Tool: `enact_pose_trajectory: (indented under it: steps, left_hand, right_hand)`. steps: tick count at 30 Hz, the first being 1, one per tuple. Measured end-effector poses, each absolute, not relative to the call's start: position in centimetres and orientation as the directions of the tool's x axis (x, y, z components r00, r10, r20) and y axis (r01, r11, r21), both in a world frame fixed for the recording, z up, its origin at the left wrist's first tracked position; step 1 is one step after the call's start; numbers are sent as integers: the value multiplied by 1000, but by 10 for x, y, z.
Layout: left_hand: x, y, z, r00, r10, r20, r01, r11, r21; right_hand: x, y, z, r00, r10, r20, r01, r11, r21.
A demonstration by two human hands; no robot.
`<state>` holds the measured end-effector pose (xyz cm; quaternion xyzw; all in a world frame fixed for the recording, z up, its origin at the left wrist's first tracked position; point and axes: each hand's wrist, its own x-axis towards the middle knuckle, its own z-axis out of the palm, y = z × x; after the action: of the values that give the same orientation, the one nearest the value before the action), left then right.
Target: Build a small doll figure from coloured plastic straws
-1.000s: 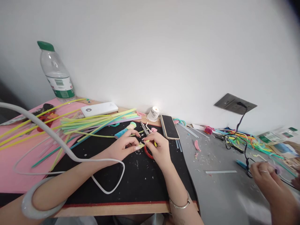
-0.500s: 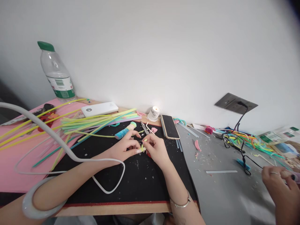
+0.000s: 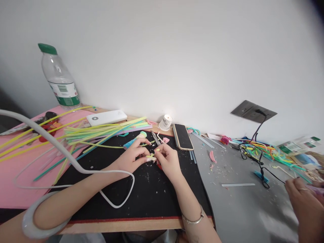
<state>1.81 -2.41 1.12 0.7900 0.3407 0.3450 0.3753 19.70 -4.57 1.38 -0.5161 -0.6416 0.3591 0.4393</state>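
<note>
Over the black mat [image 3: 136,192], my left hand [image 3: 135,153] pinches a small pale-yellow fuzzy piece [image 3: 151,157], which looks like a bit of pipe cleaner. My right hand [image 3: 167,159] is closed at the fingertips on the same piece, from its right side. The fingers partly cover it, so its exact shape is hard to see. Just beyond my left fingers lies a blue bundle [image 3: 128,143] with a pale green-yellow end. Scissors [image 3: 155,137] lie behind my hands, partly hidden by my right hand, close to a small pink piece [image 3: 165,140].
Many pipe cleaners [image 3: 101,132] lie at left beside a white power bank [image 3: 107,117]. A white cable [image 3: 83,171] loops across my left forearm. A lit candle cup [image 3: 165,122] and phone [image 3: 182,136] stand behind. At right, another person's hand [image 3: 303,199] is beside a black cord [image 3: 262,165].
My right fingertips have shifted slightly up on the yellow piece, which now sits at a different angle. My left hand has lifted a little and hides more of the blue bundle.
</note>
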Motion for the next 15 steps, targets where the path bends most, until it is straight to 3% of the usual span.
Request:
enact_pose_trajectory:
  steps: [8,15]
  left_hand:
    - [16,-24,3,532,731,427,273,-625,731]
    - [18,-18,1,456,861,227,237,-363,901]
  right_hand:
    - [195,-40,5,-124,989,76,314,112,-943]
    - [196,-41,9,67,962,266,271,239,-932]
